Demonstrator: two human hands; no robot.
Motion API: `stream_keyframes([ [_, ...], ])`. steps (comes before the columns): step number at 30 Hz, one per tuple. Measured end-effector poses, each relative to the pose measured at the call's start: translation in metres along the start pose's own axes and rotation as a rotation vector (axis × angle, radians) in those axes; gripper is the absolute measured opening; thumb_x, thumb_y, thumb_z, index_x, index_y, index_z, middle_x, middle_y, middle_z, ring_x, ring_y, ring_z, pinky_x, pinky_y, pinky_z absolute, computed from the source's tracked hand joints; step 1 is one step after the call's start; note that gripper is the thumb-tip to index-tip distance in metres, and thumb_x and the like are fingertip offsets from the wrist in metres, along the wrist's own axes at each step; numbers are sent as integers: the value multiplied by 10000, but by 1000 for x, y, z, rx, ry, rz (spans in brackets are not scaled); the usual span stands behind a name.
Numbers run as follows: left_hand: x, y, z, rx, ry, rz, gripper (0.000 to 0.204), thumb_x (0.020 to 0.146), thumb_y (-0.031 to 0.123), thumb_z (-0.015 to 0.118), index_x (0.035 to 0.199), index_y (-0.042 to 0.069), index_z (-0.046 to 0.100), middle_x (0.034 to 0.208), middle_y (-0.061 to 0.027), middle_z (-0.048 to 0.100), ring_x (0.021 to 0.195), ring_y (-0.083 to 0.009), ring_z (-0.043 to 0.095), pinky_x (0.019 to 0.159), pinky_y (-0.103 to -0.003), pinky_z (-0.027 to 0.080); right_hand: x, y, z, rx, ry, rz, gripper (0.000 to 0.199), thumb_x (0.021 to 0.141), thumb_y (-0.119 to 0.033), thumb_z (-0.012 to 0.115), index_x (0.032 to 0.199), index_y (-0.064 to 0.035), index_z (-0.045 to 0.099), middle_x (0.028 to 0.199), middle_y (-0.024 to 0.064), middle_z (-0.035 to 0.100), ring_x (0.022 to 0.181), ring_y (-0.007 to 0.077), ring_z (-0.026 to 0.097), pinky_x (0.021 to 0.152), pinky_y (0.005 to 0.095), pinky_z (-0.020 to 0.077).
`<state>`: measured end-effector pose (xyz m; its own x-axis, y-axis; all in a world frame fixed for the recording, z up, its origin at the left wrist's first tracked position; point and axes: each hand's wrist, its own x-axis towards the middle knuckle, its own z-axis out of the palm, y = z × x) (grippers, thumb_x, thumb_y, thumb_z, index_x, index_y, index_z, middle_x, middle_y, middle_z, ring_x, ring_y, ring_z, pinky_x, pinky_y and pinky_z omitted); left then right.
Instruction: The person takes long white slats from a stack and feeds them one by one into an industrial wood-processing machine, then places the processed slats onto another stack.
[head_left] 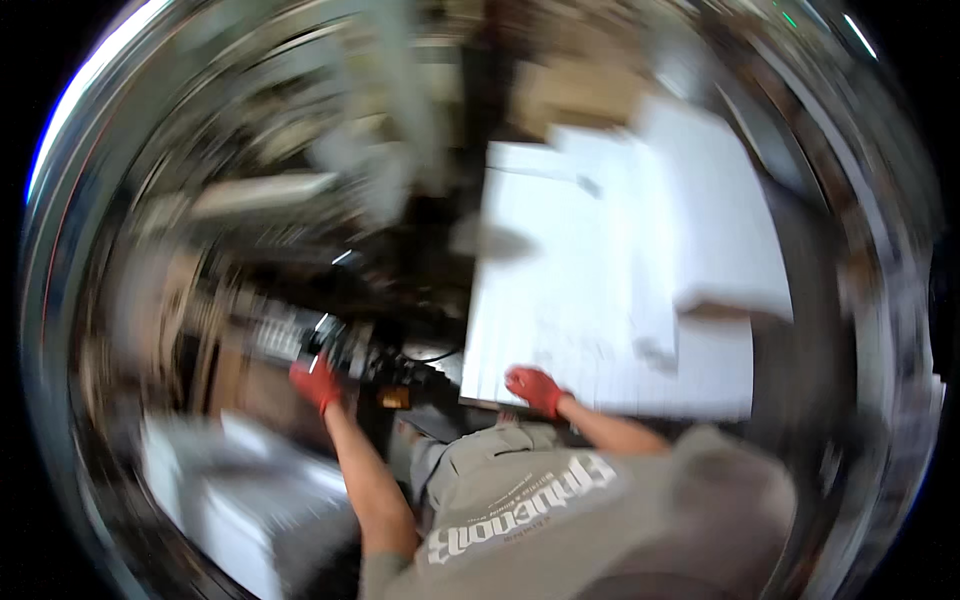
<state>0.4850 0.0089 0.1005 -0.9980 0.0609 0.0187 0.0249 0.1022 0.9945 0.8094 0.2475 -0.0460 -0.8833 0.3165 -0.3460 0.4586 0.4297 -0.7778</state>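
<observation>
Red gloves cover both of my hands. My left hand (316,384) reaches forward at the left, beside a metallic machine part (285,335) with dark fittings. Motion blur smears its fingers, so I cannot tell whether it grips anything. My right hand (537,391) has its fingers curled in at the near left edge of a wide white stack (560,290), which looks like flat boards or sheets. Whatever those fingers may hold is hidden. A further white panel (715,215) lies on the right side of the stack, its near edge brownish.
White block-like pieces (235,510) stand at the lower left. Behind the white stack sits a brown cardboard-like box (575,95). A small orange item (395,397) shows between my hands, near dark machinery. Blurred shelving and clutter fill the far left.
</observation>
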Motion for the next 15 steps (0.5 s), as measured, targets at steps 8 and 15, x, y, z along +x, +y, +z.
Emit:
stream_keyframes([
  [8,44,-90,-54,227,249,-33,476,774,102,667,1165,-102,489,1005,-180,618,789,-243,601,733,-374,495,-52,-14,-73,-117,1080,21,266,753,-182,648,997,-112,567,969,103,598,914,316,570,751,443,452],
  [15,37,-61,-54,227,232,-120,492,796,90,657,1194,-98,436,1004,-201,610,790,-243,610,668,-377,512,-62,96,-130,-360,1384,552,434,708,-210,701,1085,-118,506,1067,105,526,1009,307,516,818,435,435],
])
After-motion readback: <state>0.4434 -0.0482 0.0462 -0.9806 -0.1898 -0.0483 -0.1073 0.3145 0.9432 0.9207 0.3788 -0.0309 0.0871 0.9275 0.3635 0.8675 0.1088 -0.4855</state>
